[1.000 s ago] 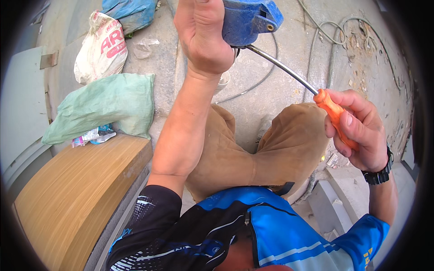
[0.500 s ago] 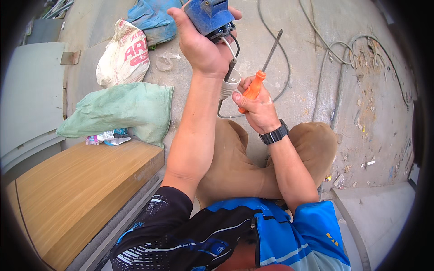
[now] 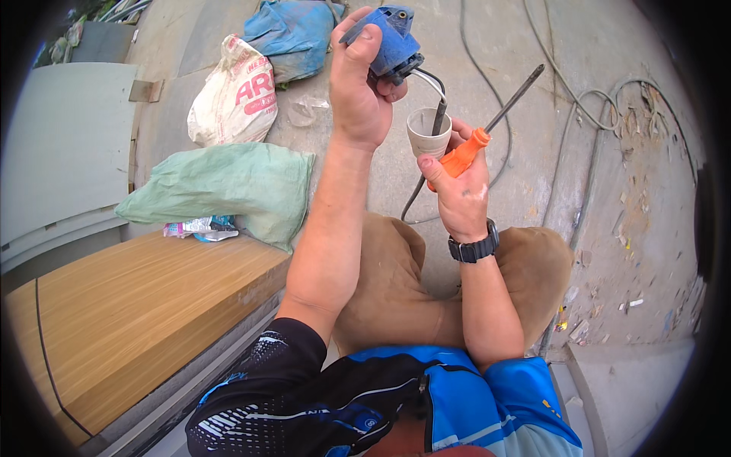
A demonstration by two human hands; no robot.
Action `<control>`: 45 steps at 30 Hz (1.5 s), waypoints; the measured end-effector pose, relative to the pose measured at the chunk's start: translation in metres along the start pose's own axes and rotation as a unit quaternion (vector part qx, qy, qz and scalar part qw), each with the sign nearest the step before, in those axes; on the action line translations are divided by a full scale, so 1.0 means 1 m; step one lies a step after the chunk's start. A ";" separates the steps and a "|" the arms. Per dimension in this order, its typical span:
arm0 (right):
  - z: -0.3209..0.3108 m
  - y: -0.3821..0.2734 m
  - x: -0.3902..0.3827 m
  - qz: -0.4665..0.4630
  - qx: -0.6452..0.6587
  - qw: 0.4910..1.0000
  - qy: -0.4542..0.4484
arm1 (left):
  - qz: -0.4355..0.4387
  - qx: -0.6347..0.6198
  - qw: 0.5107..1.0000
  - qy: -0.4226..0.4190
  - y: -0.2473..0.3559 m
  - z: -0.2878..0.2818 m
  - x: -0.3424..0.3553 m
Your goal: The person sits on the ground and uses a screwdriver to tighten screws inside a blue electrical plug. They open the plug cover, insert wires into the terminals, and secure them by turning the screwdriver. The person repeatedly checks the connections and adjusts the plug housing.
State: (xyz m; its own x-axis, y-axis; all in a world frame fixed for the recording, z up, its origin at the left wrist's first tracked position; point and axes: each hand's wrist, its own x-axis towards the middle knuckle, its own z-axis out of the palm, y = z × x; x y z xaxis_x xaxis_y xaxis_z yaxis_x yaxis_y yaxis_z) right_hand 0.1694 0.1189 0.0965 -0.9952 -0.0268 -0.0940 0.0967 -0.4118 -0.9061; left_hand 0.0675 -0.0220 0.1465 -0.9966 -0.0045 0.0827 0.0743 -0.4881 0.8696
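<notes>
My left hand (image 3: 359, 103) is closed around a blue industrial socket connector (image 3: 396, 34), raised at the top of the view. White and black wires (image 3: 430, 80) run from its black underside into a dark cable (image 3: 439, 118). That cable passes through a whitish cup-shaped sleeve (image 3: 426, 142), open end up, beside my right hand (image 3: 463, 190). Wrapped in my right hand is an orange-handled screwdriver (image 3: 463, 156), its metal shaft pointing up and to the right, away from the connector. Some right fingertips sit against or behind the sleeve; whether they grip it I cannot tell.
Grey cables (image 3: 576, 156) lie looped on the concrete floor to the right, near scattered debris. At left are a green sack (image 3: 228, 179), a white sack (image 3: 232, 95), a blue bag (image 3: 293, 38) and a wood-grain panel (image 3: 152, 297). My bent legs (image 3: 396, 289) are below the hands.
The connector now shows more of its side and tilts differently in my left hand. The sleeve's open mouth faces up more. The whole scene has shifted slightly right and down in view.
</notes>
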 end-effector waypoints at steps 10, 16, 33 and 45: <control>-0.005 -0.034 -0.012 -0.126 -0.078 0.985 0.094 | 0.116 0.106 0.987 -0.010 0.003 0.037 -0.018; -0.015 -0.045 -0.015 -0.136 -0.068 0.985 0.076 | 0.059 0.072 0.994 -0.060 0.013 0.045 -0.030; -0.040 -0.052 -0.012 0.008 0.139 0.980 -0.139 | -0.009 0.111 0.955 -0.276 0.028 0.039 -0.036; -0.047 -0.074 -0.013 -0.153 -0.082 0.975 0.139 | 0.145 0.427 0.871 -0.194 -0.001 0.058 -0.040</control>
State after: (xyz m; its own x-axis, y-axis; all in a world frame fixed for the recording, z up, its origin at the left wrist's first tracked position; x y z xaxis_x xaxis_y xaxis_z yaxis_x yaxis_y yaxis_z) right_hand 0.1763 0.1925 0.1450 -0.9374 0.3326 0.1037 -0.1810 -0.2103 -0.9607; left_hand 0.1093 0.0292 0.1707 -0.8566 0.3560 0.3736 0.4861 0.3134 0.8158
